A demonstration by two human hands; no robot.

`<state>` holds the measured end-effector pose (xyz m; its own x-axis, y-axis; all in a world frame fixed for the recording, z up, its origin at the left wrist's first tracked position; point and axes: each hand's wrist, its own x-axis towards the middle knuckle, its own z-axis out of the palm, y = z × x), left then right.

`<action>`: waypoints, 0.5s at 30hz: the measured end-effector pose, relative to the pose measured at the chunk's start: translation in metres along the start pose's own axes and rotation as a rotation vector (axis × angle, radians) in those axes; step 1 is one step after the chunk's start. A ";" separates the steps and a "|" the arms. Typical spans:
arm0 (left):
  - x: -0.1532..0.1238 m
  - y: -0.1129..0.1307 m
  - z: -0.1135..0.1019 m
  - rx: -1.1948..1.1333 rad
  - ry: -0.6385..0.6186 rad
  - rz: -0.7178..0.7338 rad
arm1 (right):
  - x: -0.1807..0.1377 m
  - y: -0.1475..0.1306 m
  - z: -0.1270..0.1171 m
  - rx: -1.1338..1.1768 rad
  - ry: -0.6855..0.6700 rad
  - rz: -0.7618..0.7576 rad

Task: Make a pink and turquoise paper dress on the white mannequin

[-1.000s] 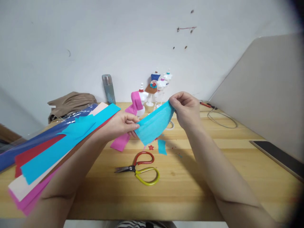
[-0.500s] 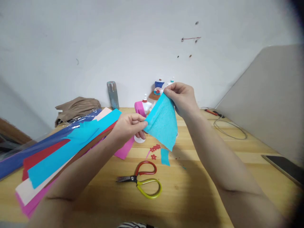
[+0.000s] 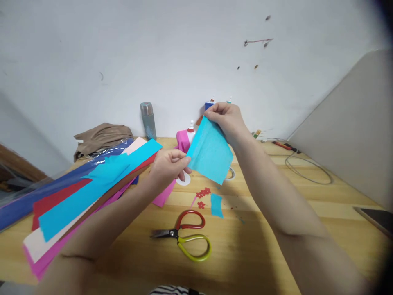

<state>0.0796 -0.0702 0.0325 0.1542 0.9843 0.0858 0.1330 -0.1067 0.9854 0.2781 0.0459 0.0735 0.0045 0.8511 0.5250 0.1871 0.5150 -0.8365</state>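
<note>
Both hands hold a turquoise piece of crepe paper (image 3: 210, 153) up above the wooden table (image 3: 264, 229). My left hand (image 3: 170, 166) pinches its lower left corner. My right hand (image 3: 225, 121) pinches its top corner, higher and farther back. The sheet hangs tilted between them. Below it on the table lie scissors (image 3: 184, 237) with a red and a yellow handle, a small turquoise scrap (image 3: 216, 205) and small red paper flowers (image 3: 202, 194).
A stack of long coloured paper strips (image 3: 76, 192) lies at the left. A grey flask (image 3: 148, 121), a brown cloth (image 3: 102, 137) and small dress-form figures (image 3: 190, 131), partly hidden, stand by the wall. A cable (image 3: 307, 168) and a dark phone (image 3: 377, 217) are on the right.
My right hand has lifted its corner of the turquoise paper up and back, so the sheet went from a stretched strip to hanging steeply. The left hand stayed roughly where it was.
</note>
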 end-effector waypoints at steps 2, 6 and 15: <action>0.001 -0.001 0.000 0.062 0.025 0.029 | -0.001 0.002 0.000 0.007 -0.002 0.014; 0.001 0.001 -0.002 0.284 0.080 0.208 | -0.001 0.005 -0.002 0.022 -0.005 0.052; -0.003 0.002 -0.007 0.635 0.156 0.365 | 0.002 0.017 -0.001 0.063 -0.024 0.052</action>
<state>0.0729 -0.0720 0.0354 0.1622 0.8741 0.4578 0.6470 -0.4445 0.6195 0.2825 0.0565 0.0608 -0.0114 0.8788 0.4770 0.1250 0.4746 -0.8713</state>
